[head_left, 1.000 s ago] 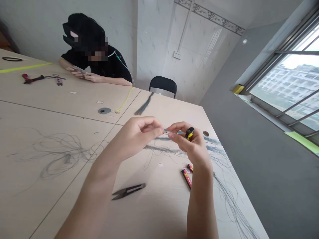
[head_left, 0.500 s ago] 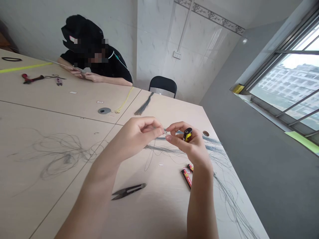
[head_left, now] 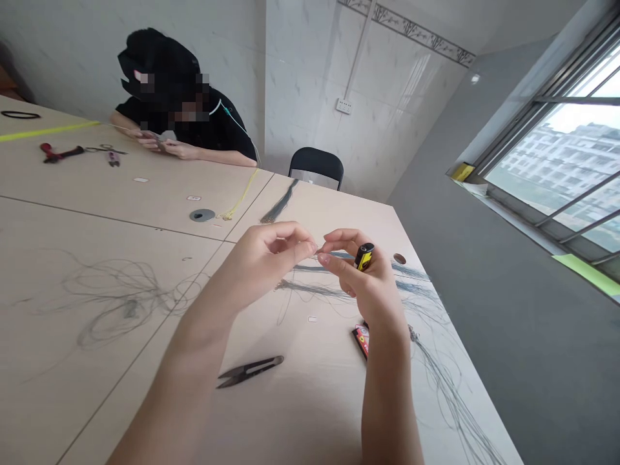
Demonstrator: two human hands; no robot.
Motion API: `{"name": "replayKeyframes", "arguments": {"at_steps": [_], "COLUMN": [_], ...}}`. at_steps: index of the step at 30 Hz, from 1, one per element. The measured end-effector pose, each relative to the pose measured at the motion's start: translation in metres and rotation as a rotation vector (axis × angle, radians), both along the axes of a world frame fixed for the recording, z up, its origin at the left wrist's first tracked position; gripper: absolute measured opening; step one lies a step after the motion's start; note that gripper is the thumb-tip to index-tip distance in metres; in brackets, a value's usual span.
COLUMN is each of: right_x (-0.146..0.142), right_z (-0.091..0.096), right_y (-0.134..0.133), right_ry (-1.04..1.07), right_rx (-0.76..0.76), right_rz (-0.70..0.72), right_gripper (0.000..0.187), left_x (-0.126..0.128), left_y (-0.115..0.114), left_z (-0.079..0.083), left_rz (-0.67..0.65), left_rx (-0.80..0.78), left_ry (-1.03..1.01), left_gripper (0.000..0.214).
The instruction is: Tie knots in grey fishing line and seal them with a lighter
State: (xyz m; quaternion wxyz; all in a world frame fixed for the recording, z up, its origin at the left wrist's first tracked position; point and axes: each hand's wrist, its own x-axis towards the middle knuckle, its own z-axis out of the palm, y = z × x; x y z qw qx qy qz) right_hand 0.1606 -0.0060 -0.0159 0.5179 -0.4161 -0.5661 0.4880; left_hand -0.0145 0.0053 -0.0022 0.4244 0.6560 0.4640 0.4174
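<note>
My left hand [head_left: 271,258] is closed, thumb and index finger pinching the end of a thin thread. Facing it, my right hand [head_left: 358,265] pinches at the same spot, its fingertips almost meeting the left ones. A black and yellow lighter [head_left: 364,256] is tucked in the right hand, its oval end pointing up. Whatever tiny piece sits between the fingertips is too small to make out. Below the hands, bundles of grey-blue thread [head_left: 314,289] lie on the table. Black thread snips [head_left: 250,371] rest nearer to me.
A red and black packet [head_left: 360,339] lies partly behind my right wrist. Loose thread tangles [head_left: 130,290] spread at left, and more strands [head_left: 450,394] trail along the right edge. Across the table [head_left: 145,219] sits a person in black [head_left: 227,132], near red-handled pliers [head_left: 61,154].
Both hands have risen slightly, and the right has shifted a little left. The thread loop hanging below them has swung left. The fingers remain pinched together.
</note>
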Motion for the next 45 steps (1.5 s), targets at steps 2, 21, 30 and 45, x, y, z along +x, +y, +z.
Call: {"name": "replayKeyframes", "arguments": {"at_steps": [2,21,30,45], "right_x": [-0.002,-0.005,-0.006,0.07], "right_z": [0.0,-0.004,-0.001,0.002], "right_y": [0.0,0.002,0.001,0.009], "right_ry": [-0.003,-0.013,0.004,0.267], "right_rx": [0.014,0.076,-0.04,-0.047], "right_rz": [-0.023,-0.103,0.009,-0.122], "right_gripper": [0.027,0.023,0.028,0.026], "left_x": [0.001,0.005,0.004,-0.036], "left_y": [0.0,0.001,0.002,0.026], "left_z": [0.0,0.003,0.002,-0.015], "left_rz": [0.007,0.192,0.196,0.516], "left_rx": [0.004,0.026,0.027,0.126], "left_ry": [0.018,0.075,0.058,0.218], "left_gripper": [0.018,0.019,0.021,0.016]}}
